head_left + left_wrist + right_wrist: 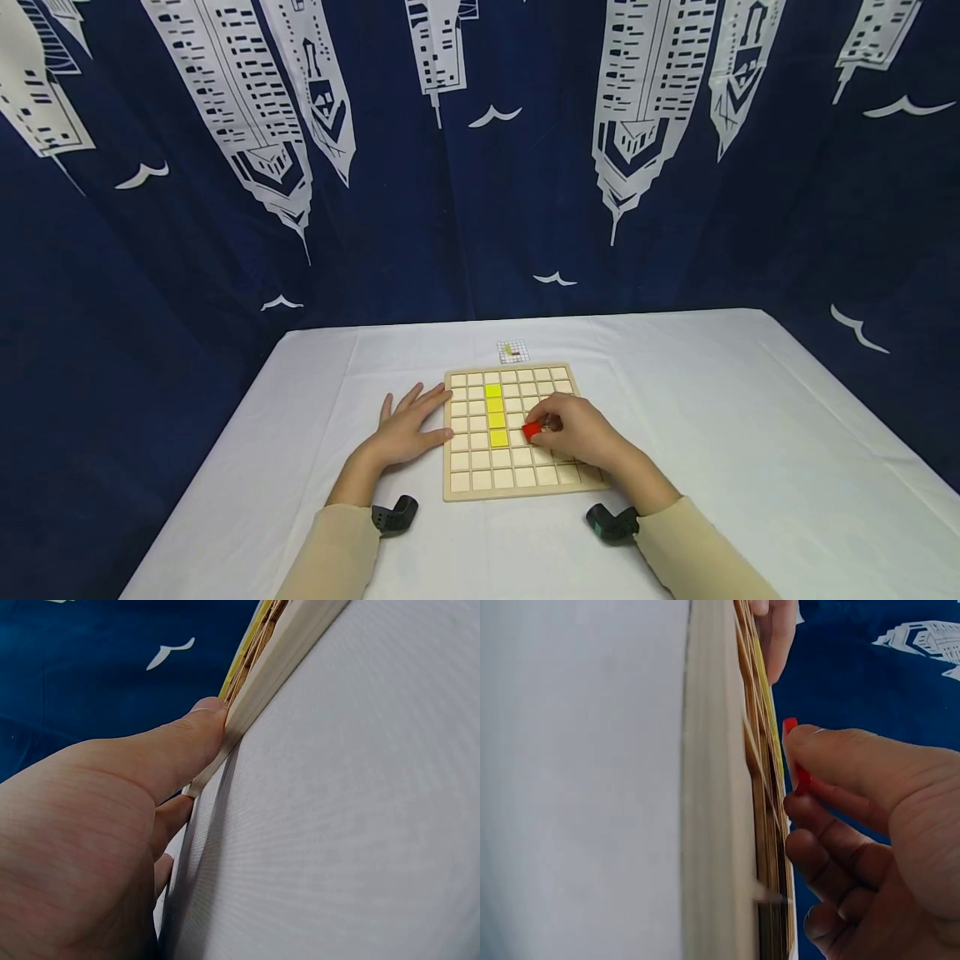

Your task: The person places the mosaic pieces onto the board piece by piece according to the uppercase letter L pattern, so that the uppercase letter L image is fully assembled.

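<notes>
A square wooden grid board (pixel 461 482) lies on the table. Several yellow tiles (pixel 497 419) stand in one column of its cells, left of the board's middle. My right hand (pixel 581 429) pinches a red square tile (pixel 531 430) between thumb and fingertips, over cells just right of that column. In the right wrist view, the red tile (pixel 790 724) is seen edge-on, close above the board's face. My left hand (pixel 405 429) lies at the board's left edge with fingers spread. Its thumb rests against the wooden rim (pixel 285 667) in the left wrist view.
Behind the board lies a small card (pixel 513 352) printed with a grid and coloured squares. A white cloth (pixel 712 417) covers the table. Beyond its far edge hangs a dark blue curtain (pixel 420 250) with white building and bird prints.
</notes>
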A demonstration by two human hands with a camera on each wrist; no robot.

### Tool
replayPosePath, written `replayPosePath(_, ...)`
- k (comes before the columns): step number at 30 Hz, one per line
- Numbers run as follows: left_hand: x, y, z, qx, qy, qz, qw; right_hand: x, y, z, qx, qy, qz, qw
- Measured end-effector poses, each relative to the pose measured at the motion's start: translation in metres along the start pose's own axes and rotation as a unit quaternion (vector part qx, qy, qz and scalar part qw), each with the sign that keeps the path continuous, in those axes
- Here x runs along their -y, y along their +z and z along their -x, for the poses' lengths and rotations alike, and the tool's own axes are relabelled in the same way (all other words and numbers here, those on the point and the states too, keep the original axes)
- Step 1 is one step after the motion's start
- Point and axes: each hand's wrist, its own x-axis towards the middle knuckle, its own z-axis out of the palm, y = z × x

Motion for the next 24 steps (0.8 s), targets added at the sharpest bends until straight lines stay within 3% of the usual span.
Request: replayPosePath(24,-0.001,-0.001,0.000,0.001,-0.001,-0.003,1.0000,0.007,0.021,-0.001,-0.035,-0.007,0.016,0.999)
